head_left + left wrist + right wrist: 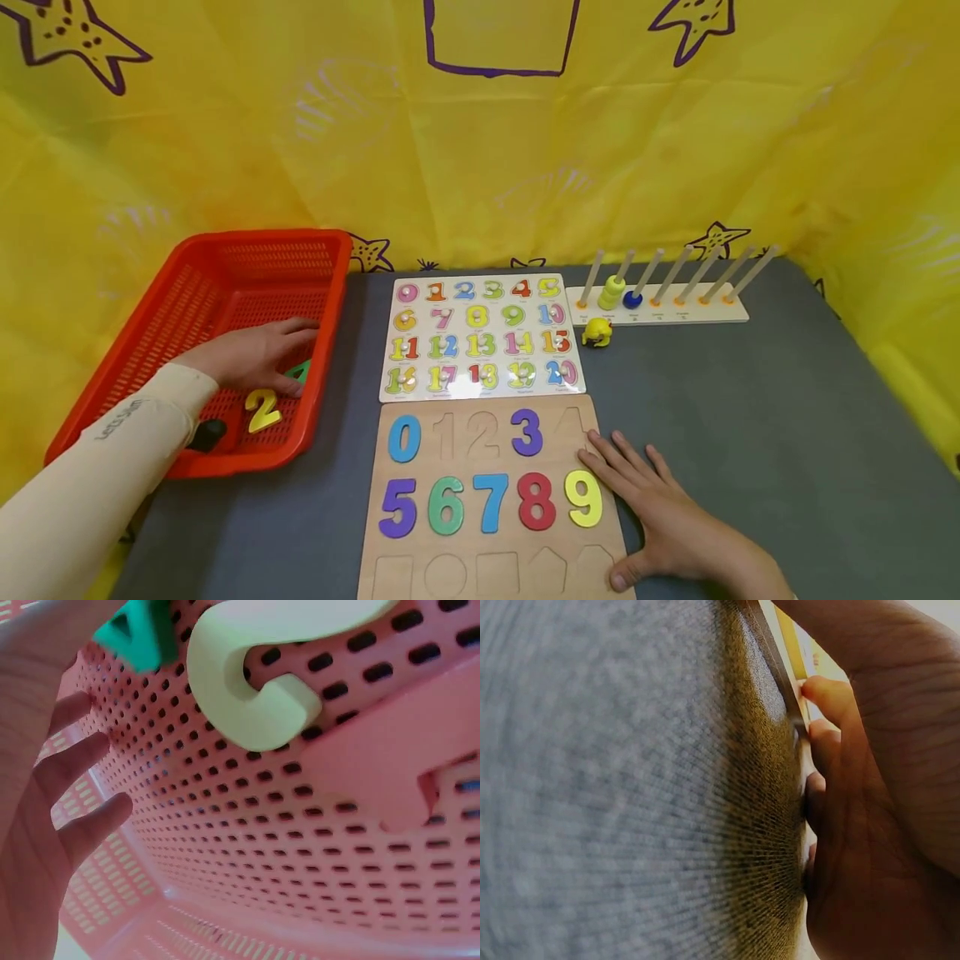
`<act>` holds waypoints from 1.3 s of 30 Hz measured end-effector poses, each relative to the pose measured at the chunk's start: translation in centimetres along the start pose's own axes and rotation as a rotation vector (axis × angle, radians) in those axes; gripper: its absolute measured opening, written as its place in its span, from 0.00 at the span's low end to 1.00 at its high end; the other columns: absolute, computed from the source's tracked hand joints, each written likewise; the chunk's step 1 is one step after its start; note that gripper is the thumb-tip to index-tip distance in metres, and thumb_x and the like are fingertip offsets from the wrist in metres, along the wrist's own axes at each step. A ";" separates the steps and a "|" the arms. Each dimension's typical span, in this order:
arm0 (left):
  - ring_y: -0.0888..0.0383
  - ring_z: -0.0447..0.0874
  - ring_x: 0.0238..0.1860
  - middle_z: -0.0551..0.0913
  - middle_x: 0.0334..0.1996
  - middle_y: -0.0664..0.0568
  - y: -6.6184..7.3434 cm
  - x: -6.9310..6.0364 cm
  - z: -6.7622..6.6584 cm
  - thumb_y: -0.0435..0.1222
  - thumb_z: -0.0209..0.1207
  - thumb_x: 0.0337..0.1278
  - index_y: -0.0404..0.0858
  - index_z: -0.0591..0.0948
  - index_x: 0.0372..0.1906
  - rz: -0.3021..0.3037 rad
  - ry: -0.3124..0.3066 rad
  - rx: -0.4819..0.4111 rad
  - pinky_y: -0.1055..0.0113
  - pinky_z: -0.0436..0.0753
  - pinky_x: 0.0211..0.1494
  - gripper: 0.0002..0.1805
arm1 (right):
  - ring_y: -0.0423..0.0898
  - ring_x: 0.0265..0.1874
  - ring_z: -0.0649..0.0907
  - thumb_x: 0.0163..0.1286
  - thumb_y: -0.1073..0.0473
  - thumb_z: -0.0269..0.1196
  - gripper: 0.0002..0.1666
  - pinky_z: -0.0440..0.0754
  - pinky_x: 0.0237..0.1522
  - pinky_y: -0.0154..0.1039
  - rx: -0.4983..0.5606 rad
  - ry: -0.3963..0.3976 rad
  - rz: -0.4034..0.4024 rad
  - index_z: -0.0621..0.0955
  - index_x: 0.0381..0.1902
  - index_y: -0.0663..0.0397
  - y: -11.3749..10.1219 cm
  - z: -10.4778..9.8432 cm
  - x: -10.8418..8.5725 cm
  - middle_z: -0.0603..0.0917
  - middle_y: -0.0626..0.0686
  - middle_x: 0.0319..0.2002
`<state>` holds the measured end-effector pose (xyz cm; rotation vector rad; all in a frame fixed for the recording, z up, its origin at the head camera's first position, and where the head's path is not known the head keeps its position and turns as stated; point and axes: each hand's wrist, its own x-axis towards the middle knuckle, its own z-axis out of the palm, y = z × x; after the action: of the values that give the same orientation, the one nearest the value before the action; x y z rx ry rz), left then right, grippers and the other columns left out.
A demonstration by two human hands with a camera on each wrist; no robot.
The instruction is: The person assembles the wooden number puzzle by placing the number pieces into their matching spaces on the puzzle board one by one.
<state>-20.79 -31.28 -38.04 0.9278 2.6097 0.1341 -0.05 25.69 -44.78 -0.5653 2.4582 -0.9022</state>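
My left hand (251, 354) reaches into a red plastic basket (341, 275), fingers loosely bent and spread apart. Close to its thumb lies a green number 4 (142, 637); whether they touch, I cannot tell. A yellow number 2 (262, 411) and a dark piece (207, 435) are also in the basket. The left wrist view adds a reddish piece (367, 761) beside the 2. On the right, my other hand (667, 517) rests with spread fingers on the edge of a wooden number board (465, 465). Coloured numbers 0, 3 and several others sit in it; the 1, 2 and 4 recesses are bare.
Behind the board lies a white number puzzle (483, 392) with pegged pieces. To its right stand a peg counting rack (705, 312) with yellow and blue beads and a small yellow toy (597, 332). Yellow cloth (480, 167) hangs behind the grey table (787, 433).
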 end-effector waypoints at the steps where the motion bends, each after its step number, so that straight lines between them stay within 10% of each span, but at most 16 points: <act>1: 0.38 0.73 0.64 0.66 0.71 0.40 0.0 0.1 -0.1 0.63 0.69 0.49 0.37 0.69 0.74 -0.005 0.010 0.011 0.40 0.76 0.62 0.52 | 0.61 0.79 0.39 0.34 0.23 0.76 0.77 0.25 0.69 0.70 0.002 0.000 0.005 0.55 0.81 0.28 0.0 0.0 0.0 0.44 0.43 0.82; 8: 0.39 0.78 0.60 0.70 0.69 0.39 -0.7 0.8 -0.8 0.54 0.66 0.62 0.37 0.74 0.70 0.008 0.067 0.083 0.40 0.76 0.61 0.38 | 0.61 0.79 0.39 0.33 0.23 0.76 0.78 0.29 0.68 0.73 -0.010 0.008 0.010 0.54 0.82 0.28 0.0 0.0 -0.1 0.44 0.43 0.82; 17: 0.38 0.75 0.63 0.65 0.72 0.39 -1.3 0.6 -0.6 0.49 0.75 0.51 0.36 0.73 0.71 0.035 0.019 -0.004 0.40 0.76 0.62 0.43 | 0.61 0.79 0.39 0.34 0.24 0.77 0.77 0.30 0.67 0.76 -0.005 -0.004 0.021 0.54 0.81 0.27 -0.1 -0.2 -0.1 0.44 0.43 0.82; 39: 0.41 0.83 0.51 0.82 0.53 0.40 -1.3 0.8 -0.1 0.31 0.76 0.49 0.33 0.85 0.53 0.084 0.141 0.081 0.45 0.83 0.53 0.24 | 0.60 0.79 0.39 0.33 0.23 0.77 0.78 0.30 0.67 0.74 -0.006 0.000 0.000 0.54 0.82 0.29 -0.1 -0.1 -0.1 0.44 0.43 0.82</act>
<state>-22.19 -31.80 -38.45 1.0940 2.7235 0.1203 -0.03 25.73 -44.58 -0.5667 2.4616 -0.8951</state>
